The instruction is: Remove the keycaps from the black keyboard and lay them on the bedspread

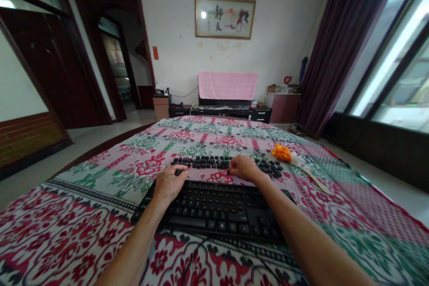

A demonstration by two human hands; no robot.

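A black keyboard (pixel 214 205) lies across the cloth in front of me, with many keys taken off its upper rows and small brown posts showing there. Behind it, loose black keycaps (pixel 204 161) are laid out in rows. My left hand (pixel 170 181) is above the keyboard's back left edge, its fingers pinched on a small black piece whose kind is unclear. My right hand (pixel 243 167) reaches in at the front of the keycap rows. Its thumb and fingers are closed on what looks like a black keycap (pixel 229 171).
An orange duster-like bundle (pixel 281 153) with a pale handle (pixel 317 181) lies to the right. Under everything spreads a flowered cloth (pixel 110 232). Beyond the far edge stands a low black cabinet (pixel 261 114) with a pink cloth (pixel 228 86) above it.
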